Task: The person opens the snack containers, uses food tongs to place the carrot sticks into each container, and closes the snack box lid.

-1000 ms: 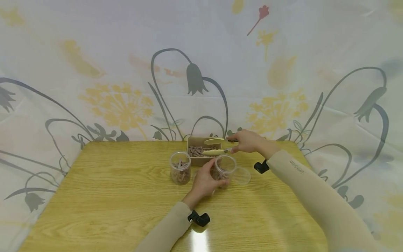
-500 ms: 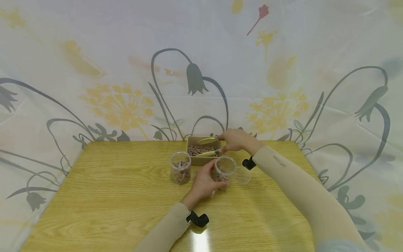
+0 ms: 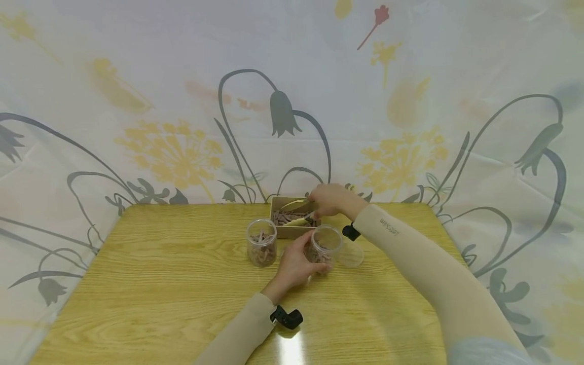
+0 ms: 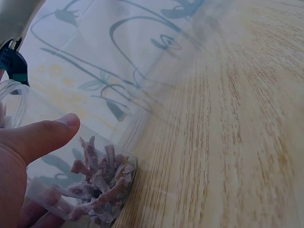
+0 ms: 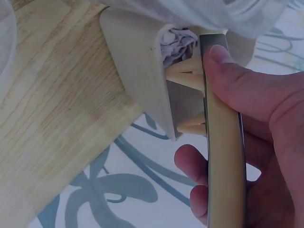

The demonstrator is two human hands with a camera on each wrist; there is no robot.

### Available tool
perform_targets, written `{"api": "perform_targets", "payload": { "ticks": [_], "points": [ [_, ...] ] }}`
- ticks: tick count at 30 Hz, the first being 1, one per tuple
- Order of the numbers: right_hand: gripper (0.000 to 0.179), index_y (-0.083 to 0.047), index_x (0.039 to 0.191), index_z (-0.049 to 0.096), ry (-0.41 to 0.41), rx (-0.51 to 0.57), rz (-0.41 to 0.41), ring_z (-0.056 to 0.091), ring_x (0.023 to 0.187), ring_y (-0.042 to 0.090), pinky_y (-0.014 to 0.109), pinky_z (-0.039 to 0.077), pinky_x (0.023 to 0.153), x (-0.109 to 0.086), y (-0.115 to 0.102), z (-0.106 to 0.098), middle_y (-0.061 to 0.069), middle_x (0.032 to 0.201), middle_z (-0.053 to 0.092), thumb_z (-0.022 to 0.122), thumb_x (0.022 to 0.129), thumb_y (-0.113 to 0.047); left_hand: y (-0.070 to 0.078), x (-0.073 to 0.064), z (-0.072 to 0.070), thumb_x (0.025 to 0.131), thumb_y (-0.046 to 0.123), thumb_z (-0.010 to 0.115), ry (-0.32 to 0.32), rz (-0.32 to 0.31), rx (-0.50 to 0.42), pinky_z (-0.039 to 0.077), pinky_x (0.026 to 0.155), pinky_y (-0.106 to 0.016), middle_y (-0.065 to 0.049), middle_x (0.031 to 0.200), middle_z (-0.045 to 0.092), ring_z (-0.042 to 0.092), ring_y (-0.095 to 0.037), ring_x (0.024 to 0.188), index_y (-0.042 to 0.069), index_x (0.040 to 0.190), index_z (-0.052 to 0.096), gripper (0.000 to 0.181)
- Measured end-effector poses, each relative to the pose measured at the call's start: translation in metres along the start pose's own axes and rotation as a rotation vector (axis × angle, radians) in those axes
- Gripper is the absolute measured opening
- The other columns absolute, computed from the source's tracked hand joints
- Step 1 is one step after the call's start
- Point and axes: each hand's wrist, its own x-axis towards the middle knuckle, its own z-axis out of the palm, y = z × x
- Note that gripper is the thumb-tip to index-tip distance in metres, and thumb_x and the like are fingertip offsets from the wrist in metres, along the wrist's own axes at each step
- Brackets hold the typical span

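Observation:
My left hand (image 3: 294, 263) grips a clear plastic jar (image 3: 326, 238) from its near left side; the thumb lies across its wall in the left wrist view. Brownish-purple dried strips (image 4: 102, 185) fill the jar's bottom part. My right hand (image 3: 332, 199) holds tongs (image 5: 223, 133) with cream tips, pinched between thumb and fingers. Their tips are spread inside a beige box (image 3: 292, 233) that holds more of the strips (image 3: 285, 217). Whether the tips have any strip between them is hard to tell.
A second clear jar (image 3: 261, 243) with strips stands left of my left hand. A clear round lid (image 3: 351, 254) lies on the wooden table (image 3: 182, 294) right of the held jar. Behind the table hangs a flower-patterned cloth (image 3: 182, 101).
My right hand has moved left with the tongs, and their tips have gone from above the box's right side down into it. My left hand and the jar stay in place.

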Motion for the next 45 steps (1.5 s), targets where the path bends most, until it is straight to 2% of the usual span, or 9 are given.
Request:
{"api": "perform_targets", "payload": {
  "ticks": [5, 9, 15, 22, 27, 33, 37, 42, 45],
  "points": [
    [0.048, -0.011, 0.133, 0.065, -0.009, -0.001, -0.003, 0.061, 0.112, 0.031, 0.048, 0.050, 0.094, 0.003, -0.002, 0.002, 0.013, 0.127, 0.063, 0.076, 0.090, -0.031, 0.002, 0.000, -0.001, 0.071, 0.040, 0.091, -0.001, 0.008, -0.009, 0.045, 0.101, -0.048, -0.002, 0.133, 0.062, 0.056, -0.024, 0.123, 0.024, 0.148, 0.048, 0.089],
    [0.041, -0.013, 0.127, 0.070, 0.022, 0.012, -0.023, 0.065, 0.101, 0.027, 0.044, 0.055, 0.085, 0.002, -0.002, 0.005, 0.008, 0.117, 0.069, 0.077, 0.089, -0.028, 0.001, 0.000, -0.001, 0.071, 0.039, 0.092, 0.000, 0.008, -0.014, 0.045, 0.102, -0.047, -0.002, 0.133, 0.062, 0.056, -0.023, 0.123, 0.024, 0.148, 0.049, 0.089],
    [0.039, -0.018, 0.126, 0.071, 0.066, 0.015, -0.037, 0.067, 0.089, 0.023, 0.039, 0.057, 0.071, -0.005, 0.005, 0.012, 0.004, 0.111, 0.071, 0.077, 0.089, -0.029, 0.002, -0.001, -0.001, 0.071, 0.038, 0.092, 0.003, 0.019, -0.020, 0.045, 0.101, -0.047, -0.001, 0.132, 0.063, 0.056, -0.023, 0.122, 0.021, 0.147, 0.049, 0.089],
    [0.038, -0.016, 0.124, 0.072, 0.103, 0.017, -0.077, 0.067, 0.092, 0.023, 0.039, 0.057, 0.076, -0.014, 0.013, 0.015, 0.004, 0.109, 0.071, 0.077, 0.088, -0.027, 0.001, -0.002, 0.000, 0.071, 0.038, 0.092, 0.004, 0.015, -0.021, 0.046, 0.100, -0.048, -0.001, 0.131, 0.063, 0.057, -0.023, 0.120, 0.023, 0.147, 0.049, 0.089],
    [0.042, -0.018, 0.125, 0.072, 0.122, 0.055, -0.052, 0.068, 0.093, 0.026, 0.045, 0.057, 0.076, -0.023, 0.017, 0.010, 0.005, 0.111, 0.071, 0.079, 0.086, -0.031, 0.000, -0.002, 0.002, 0.070, 0.040, 0.092, 0.013, 0.020, -0.011, 0.046, 0.100, -0.048, -0.001, 0.129, 0.064, 0.058, -0.024, 0.120, 0.022, 0.147, 0.049, 0.089],
    [0.043, -0.017, 0.127, 0.071, 0.128, 0.079, -0.032, 0.065, 0.101, 0.028, 0.047, 0.055, 0.084, -0.033, 0.021, 0.004, 0.006, 0.115, 0.070, 0.079, 0.087, -0.031, -0.002, -0.001, 0.003, 0.070, 0.041, 0.091, 0.016, 0.010, -0.004, 0.046, 0.100, -0.047, 0.001, 0.129, 0.063, 0.057, -0.022, 0.120, 0.024, 0.148, 0.048, 0.090],
    [0.043, -0.017, 0.127, 0.071, 0.143, 0.109, -0.016, 0.066, 0.099, 0.025, 0.045, 0.055, 0.080, -0.038, 0.024, 0.002, 0.004, 0.115, 0.071, 0.079, 0.087, -0.029, -0.003, 0.000, 0.004, 0.071, 0.042, 0.091, 0.017, 0.002, -0.001, 0.045, 0.101, -0.048, 0.000, 0.131, 0.062, 0.057, -0.023, 0.122, 0.025, 0.149, 0.047, 0.091],
    [0.043, -0.019, 0.128, 0.070, 0.159, 0.128, -0.002, 0.067, 0.088, 0.019, 0.039, 0.055, 0.071, -0.043, 0.028, 0.001, 0.002, 0.111, 0.072, 0.078, 0.087, -0.029, 0.000, 0.001, 0.004, 0.072, 0.042, 0.090, 0.030, -0.011, 0.021, 0.046, 0.101, -0.048, -0.002, 0.133, 0.061, 0.056, -0.024, 0.122, 0.023, 0.149, 0.046, 0.091],
    [0.043, -0.019, 0.129, 0.070, 0.175, 0.134, 0.007, 0.067, 0.090, 0.020, 0.039, 0.055, 0.071, -0.047, 0.031, -0.001, 0.004, 0.114, 0.072, 0.078, 0.088, -0.029, 0.001, 0.002, 0.003, 0.072, 0.042, 0.090, 0.036, -0.021, 0.037, 0.046, 0.100, -0.048, -0.002, 0.133, 0.061, 0.056, -0.025, 0.123, 0.022, 0.150, 0.046, 0.092]
  ]
}}
